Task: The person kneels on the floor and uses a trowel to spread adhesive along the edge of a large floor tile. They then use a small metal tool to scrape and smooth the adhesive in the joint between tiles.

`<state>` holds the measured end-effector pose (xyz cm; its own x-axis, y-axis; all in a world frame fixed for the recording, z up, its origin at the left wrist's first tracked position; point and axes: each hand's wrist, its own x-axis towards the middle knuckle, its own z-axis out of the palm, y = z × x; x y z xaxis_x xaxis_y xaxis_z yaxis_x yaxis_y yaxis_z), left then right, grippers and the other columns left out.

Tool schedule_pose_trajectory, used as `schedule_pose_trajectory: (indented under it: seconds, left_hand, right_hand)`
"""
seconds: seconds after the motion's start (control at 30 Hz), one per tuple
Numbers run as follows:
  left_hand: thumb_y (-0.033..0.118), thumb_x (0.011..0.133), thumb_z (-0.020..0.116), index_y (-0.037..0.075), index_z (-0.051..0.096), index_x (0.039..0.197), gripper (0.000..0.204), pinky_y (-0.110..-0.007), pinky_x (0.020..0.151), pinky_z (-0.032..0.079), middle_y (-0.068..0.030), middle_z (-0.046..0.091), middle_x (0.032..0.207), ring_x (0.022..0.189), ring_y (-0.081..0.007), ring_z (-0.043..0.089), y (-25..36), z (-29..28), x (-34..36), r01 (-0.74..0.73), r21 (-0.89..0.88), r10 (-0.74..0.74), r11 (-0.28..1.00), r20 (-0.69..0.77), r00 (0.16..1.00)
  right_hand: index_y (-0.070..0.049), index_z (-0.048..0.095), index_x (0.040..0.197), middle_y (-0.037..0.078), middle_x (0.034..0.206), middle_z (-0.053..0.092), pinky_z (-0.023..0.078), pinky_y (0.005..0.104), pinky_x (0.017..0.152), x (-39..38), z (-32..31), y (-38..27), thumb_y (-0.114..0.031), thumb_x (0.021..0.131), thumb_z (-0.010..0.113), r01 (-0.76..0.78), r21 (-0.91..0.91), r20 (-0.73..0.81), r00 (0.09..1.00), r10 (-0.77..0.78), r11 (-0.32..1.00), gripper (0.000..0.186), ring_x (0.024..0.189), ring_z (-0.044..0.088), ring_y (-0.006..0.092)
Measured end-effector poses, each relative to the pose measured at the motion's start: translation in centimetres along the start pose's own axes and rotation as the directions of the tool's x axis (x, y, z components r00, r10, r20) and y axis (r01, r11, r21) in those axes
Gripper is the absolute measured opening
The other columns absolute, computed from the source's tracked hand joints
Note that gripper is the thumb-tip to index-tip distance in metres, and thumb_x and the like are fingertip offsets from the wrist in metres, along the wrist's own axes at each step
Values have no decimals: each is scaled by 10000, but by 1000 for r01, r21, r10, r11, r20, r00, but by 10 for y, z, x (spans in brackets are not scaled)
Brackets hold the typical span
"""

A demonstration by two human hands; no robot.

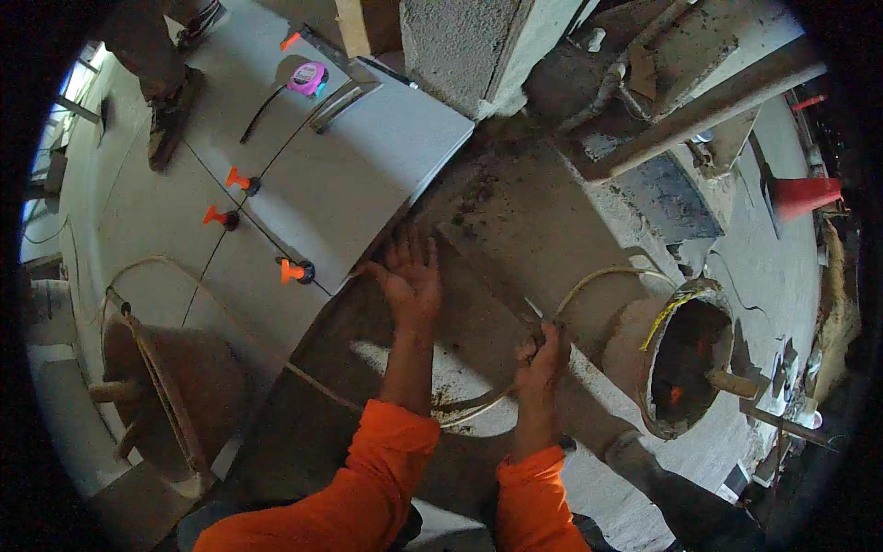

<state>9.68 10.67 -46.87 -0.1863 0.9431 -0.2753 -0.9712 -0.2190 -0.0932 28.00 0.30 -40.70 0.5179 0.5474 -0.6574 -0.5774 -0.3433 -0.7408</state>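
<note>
My left hand (pixel 410 276) lies flat with fingers spread on the dark grey mortar bed (pixel 515 216), right beside the edge of a large grey tile (pixel 359 166). My right hand (pixel 541 361) is closed around the handle of a trowel (pixel 487 276). Its long flat blade reaches up and to the left across the mortar. A pale hose (pixel 598 276) curves past the right hand toward a bucket. Both sleeves are orange.
Orange levelling clips (pixel 292 270) stand in the tile joints. A pink tape measure (pixel 307 77) lies on a far tile. A mortar bucket (pixel 685 363) with a tool handle sits to the right and another bucket (pixel 161 386) to the left. An orange cone (pixel 805 195), a concrete block (pixel 464 46) and another person's shoes (pixel 170 115) are farther off.
</note>
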Motion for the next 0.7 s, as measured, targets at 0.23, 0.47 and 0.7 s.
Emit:
schedule_pose_trajectory:
  seconds: [0.23, 0.47, 0.7]
  left_hand:
    - [757, 872, 431, 141, 239, 1559, 942, -502, 1212, 189, -39, 295, 1612, 1501, -233, 225, -7, 17, -2, -141, 183, 188, 973, -266, 946]
    - [734, 910, 402, 169, 337, 1516, 831, -513, 1208, 183, -26, 369, 1574, 1488, -238, 257, -12, 33, 1, -162, 14, 155, 987, -385, 910]
    - [727, 910, 422, 172, 409, 1465, 785, -565, 1186, 208, -17, 393, 1558, 1465, -231, 308, -14, 38, 4, -172, -23, 153, 985, -350, 924]
  right_hand:
    - [18, 505, 1252, 192, 1207, 562, 519, 415, 653, -16, -19, 19, -230, 962, 552, 393, -918, 192, 563, -804, 56, 385, 808, 627, 305]
    - [-18, 553, 1273, 206, 1118, 632, 490, 411, 852, -81, 22, 73, -138, 972, 556, 617, -747, 645, 763, 41, 248, 325, 972, 612, 312]
    - [-52, 351, 1508, 205, 1150, 627, 487, 415, 868, -75, 86, 159, -121, 973, 552, 284, -454, 759, 620, 199, 845, 576, 961, 605, 307]
